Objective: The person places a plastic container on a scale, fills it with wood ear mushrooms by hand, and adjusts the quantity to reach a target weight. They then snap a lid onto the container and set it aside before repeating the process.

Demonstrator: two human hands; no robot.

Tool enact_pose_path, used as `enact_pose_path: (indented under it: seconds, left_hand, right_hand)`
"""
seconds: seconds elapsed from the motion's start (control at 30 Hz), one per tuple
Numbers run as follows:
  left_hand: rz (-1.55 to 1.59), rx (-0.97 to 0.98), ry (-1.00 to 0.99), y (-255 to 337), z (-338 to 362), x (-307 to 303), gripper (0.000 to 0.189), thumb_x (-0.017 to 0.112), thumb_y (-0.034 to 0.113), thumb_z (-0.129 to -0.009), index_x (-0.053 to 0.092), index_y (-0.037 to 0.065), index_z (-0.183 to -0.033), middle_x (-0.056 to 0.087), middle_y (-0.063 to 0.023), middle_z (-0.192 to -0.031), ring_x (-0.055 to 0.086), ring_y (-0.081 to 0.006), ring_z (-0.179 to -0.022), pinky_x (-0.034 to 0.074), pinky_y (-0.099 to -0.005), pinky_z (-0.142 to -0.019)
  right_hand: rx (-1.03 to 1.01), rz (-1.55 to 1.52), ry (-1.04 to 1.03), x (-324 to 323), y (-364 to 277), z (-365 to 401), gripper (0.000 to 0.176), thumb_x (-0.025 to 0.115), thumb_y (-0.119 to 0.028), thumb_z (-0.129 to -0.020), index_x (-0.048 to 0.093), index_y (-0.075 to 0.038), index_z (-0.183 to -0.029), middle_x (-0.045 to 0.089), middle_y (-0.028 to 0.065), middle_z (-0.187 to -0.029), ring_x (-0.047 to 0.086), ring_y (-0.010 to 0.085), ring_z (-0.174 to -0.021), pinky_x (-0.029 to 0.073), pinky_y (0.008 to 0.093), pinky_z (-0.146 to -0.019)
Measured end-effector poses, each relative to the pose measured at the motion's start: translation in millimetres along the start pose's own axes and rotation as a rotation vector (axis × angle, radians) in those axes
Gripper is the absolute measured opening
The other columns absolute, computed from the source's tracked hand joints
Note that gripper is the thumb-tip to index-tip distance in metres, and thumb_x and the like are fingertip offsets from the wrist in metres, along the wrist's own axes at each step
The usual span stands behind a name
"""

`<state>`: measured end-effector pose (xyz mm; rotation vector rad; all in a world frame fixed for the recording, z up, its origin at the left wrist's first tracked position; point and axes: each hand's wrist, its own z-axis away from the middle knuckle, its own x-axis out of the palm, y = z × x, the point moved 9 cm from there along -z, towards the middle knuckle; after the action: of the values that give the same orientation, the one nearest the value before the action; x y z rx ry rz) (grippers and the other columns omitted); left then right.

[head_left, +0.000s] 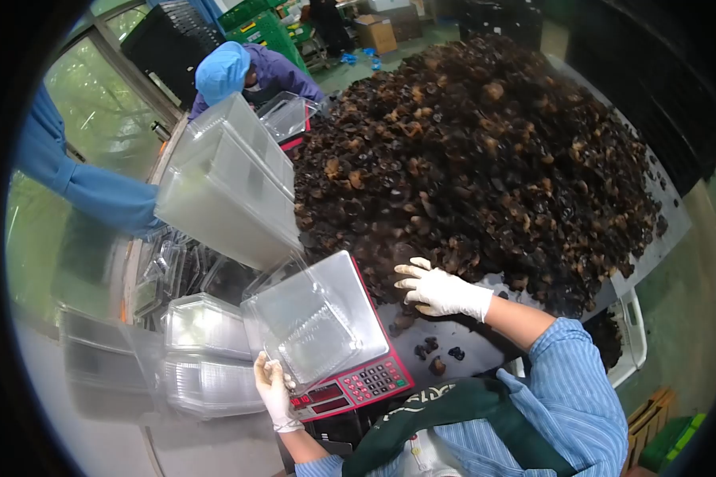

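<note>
My left hand [274, 391], in a white glove, pinches the near corner of a clear plastic container [314, 338]. The container lies over the metal plate of a red digital scale [366, 318], with nothing visible inside it. Keypad and red-lit display face me along the scale's near side. To the right, my right hand [445, 292], also gloved, reaches over the near edge of a big heap of dark wood ear mushrooms [469, 159]. Its fingers are spread and hold nothing. A few loose mushroom pieces [436, 364] lie on the table just below it.
Tall nested stacks of clear containers [227, 183] stand beyond the scale; more stacked containers [207, 358] sit at left. Across the table, a person in a blue cap [223, 73] bends beside another scale. A white crate [632, 338] is at right, below the table edge.
</note>
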<state>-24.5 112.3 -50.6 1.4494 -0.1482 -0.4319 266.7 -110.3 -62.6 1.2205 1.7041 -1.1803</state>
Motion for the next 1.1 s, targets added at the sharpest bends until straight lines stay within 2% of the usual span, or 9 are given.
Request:
enact_pose_path:
  seconds: [0.07, 0.17, 0.27, 0.37, 0.5, 0.63, 0.8, 0.9, 1.1]
  left_hand:
    - [-0.069, 0.053, 0.02, 15, 8, 0, 0.045, 0.055, 0.004, -0.091, 0.039, 0.005, -0.133, 0.05, -0.0016, -0.101, 0.049, -0.0064, -0.071, 0.045, -0.0194, -0.056]
    - [-0.361, 0.483, 0.242, 73, 41, -6, 0.042, 0.055, 0.002, -0.09, 0.043, 0.004, -0.131, 0.05, -0.003, -0.109, 0.05, -0.0088, -0.083, 0.045, -0.0216, -0.072]
    - [-0.126, 0.455, 0.121, 90, 68, 8, 0.041, 0.058, 0.0, -0.087, 0.047, 0.004, -0.127, 0.05, -0.0032, -0.112, 0.05, -0.0108, -0.092, 0.042, -0.0235, -0.084]
    - [-0.331, 0.479, -0.168, 99, 103, 69, 0.043, 0.063, 0.001, -0.082, 0.051, 0.002, -0.123, 0.052, -0.0061, -0.114, 0.053, -0.016, -0.096, 0.043, -0.028, -0.087]
    - [-0.581, 0.663, -0.793, 89, 153, 185, 0.048, 0.07, 0.008, -0.075, 0.054, 0.0, -0.119, 0.052, -0.0185, -0.117, 0.053, -0.0334, -0.105, 0.042, -0.0371, -0.093]
    - [-0.826, 0.798, -1.023, 36, 180, 249, 0.054, 0.071, 0.013, -0.072, 0.052, 0.002, -0.122, 0.048, -0.0228, -0.121, 0.047, -0.038, -0.112, 0.04, -0.0415, -0.096]
    - [-1.088, 0.929, -0.967, -16, 191, 277, 0.057, 0.074, 0.017, -0.068, 0.053, 0.004, -0.119, 0.046, -0.0209, -0.123, 0.043, -0.039, -0.115, 0.04, -0.0414, -0.097]
    - [-1.04, 0.912, -0.949, -26, 187, 283, 0.05, 0.073, 0.011, -0.068, 0.054, 0.004, -0.113, 0.047, -0.0192, -0.118, 0.044, -0.0381, -0.112, 0.04, -0.0417, -0.094]
    - [-0.909, 0.815, -0.888, -30, 180, 278, 0.037, 0.067, -0.001, -0.067, 0.054, 0.001, -0.101, 0.048, -0.0178, -0.106, 0.048, -0.0359, -0.099, 0.043, -0.041, -0.086]
  right_hand:
    - [0.025, -0.127, 0.05, -7, -8, 17, 0.016, 0.067, -0.018, -0.071, 0.067, -0.012, -0.085, 0.058, 0.0058, -0.118, 0.036, 0.0298, -0.129, 0.027, 0.0477, -0.107]
    - [0.129, -0.349, 0.221, -36, -14, 45, 0.016, 0.067, -0.013, -0.073, 0.066, -0.01, -0.088, 0.062, 0.0071, -0.11, 0.047, 0.0292, -0.117, 0.036, 0.0436, -0.098]
    - [0.32, -0.323, 0.446, -76, -14, 88, 0.017, 0.066, -0.007, -0.072, 0.065, -0.009, -0.089, 0.065, 0.007, -0.101, 0.058, 0.0275, -0.096, 0.044, 0.0388, -0.086]
    - [0.602, -0.139, 0.388, -68, -13, 136, 0.036, 0.071, -0.016, -0.068, 0.064, -0.011, -0.102, 0.057, 0.0105, -0.12, 0.044, 0.032, -0.116, 0.037, 0.043, -0.096]
    - [0.471, -0.151, 0.072, -21, -62, 153, 0.048, 0.073, -0.034, -0.069, 0.061, -0.017, -0.112, 0.049, 0.0106, -0.13, 0.038, 0.0342, -0.122, 0.027, 0.0513, -0.103]
    - [0.502, -0.032, 0.135, -4, -58, 171, 0.036, 0.07, -0.013, -0.068, 0.063, -0.015, -0.103, 0.054, 0.0067, -0.118, 0.047, 0.0288, -0.112, 0.034, 0.0453, -0.097]
    - [0.69, 0.024, 0.532, -58, -26, 172, 0.035, 0.065, 0.0, -0.061, 0.064, -0.011, -0.095, 0.059, 0.0054, -0.107, 0.051, 0.0282, -0.099, 0.039, 0.0415, -0.089]
    - [0.456, -0.144, 0.453, -31, -29, 142, 0.036, 0.063, -0.001, -0.063, 0.063, -0.008, -0.098, 0.06, 0.0077, -0.108, 0.055, 0.0278, -0.102, 0.043, 0.0383, -0.086]
    - [0.513, 0.125, 0.212, 24, -47, 104, 0.033, 0.052, -0.018, -0.079, 0.061, 0.002, -0.104, 0.056, 0.0189, -0.12, 0.051, 0.0321, -0.111, 0.038, 0.04, -0.097]
